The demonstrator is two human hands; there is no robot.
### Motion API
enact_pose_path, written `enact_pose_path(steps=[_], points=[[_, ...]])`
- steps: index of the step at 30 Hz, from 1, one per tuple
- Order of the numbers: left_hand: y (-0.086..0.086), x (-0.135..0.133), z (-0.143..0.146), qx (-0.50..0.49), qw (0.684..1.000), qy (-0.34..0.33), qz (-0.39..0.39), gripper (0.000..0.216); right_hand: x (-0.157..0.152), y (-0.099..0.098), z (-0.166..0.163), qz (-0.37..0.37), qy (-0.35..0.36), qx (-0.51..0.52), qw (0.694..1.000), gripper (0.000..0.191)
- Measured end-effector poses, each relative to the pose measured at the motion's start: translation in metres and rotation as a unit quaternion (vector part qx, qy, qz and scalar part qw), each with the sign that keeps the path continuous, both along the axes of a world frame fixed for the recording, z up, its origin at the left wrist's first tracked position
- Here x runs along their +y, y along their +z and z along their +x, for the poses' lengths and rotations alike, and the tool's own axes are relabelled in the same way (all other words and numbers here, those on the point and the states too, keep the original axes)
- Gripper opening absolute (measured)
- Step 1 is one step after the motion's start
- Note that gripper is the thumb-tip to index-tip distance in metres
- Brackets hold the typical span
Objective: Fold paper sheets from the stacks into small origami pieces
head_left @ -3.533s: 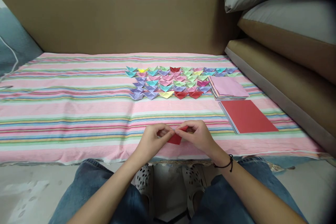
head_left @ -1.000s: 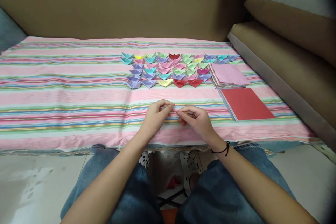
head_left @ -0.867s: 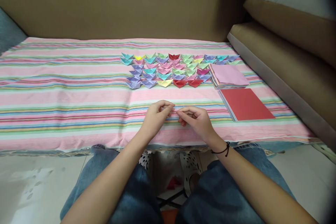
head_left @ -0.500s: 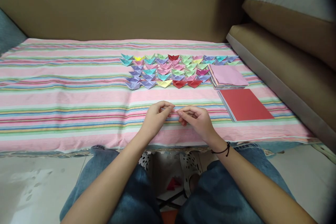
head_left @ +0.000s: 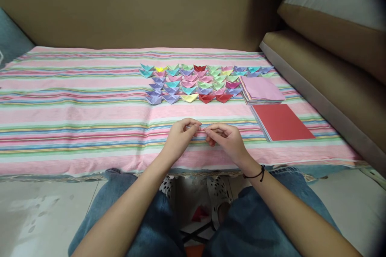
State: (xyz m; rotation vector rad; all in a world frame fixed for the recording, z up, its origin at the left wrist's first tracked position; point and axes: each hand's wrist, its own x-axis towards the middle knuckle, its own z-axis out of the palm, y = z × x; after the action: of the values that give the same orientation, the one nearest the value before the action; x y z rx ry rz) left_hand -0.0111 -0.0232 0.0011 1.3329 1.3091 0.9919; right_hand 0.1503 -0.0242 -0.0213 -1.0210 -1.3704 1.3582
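My left hand and my right hand rest on the near part of a striped cloth. Their pinched fingertips meet. Both hands are closed; whatever sits between the fingers is too small to name. Beyond them lie rows of several folded paper boats in many colours. To the right of the boats is a stack of pink paper sheets, and nearer to me a stack topped with a red sheet. A small red piece of paper lies on the floor between my feet.
A brown padded back runs behind the cloth. Brown and grey cushions are piled along the right side. My knees in blue jeans are at the cloth's front edge, above a pale floor.
The red folded paper seen in my fingers 3.5 s ago no longer shows there; a red piece now lies on the floor. Over the last second my hands have barely moved.
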Motion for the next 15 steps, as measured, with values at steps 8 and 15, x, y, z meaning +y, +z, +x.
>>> enact_pose_path(steps=[8,15], points=[[-0.0011,0.0003,-0.0011,-0.002,1.000,-0.001,-0.003,0.026,-0.0004,0.0014,0.0000,0.004,-0.002,0.000,1.000,0.021],[0.0002,-0.0004,-0.0013,0.013,1.000,-0.008,-0.003,0.026,0.0002,0.0016,-0.0005,0.002,-0.005,0.003,1.000,0.021]])
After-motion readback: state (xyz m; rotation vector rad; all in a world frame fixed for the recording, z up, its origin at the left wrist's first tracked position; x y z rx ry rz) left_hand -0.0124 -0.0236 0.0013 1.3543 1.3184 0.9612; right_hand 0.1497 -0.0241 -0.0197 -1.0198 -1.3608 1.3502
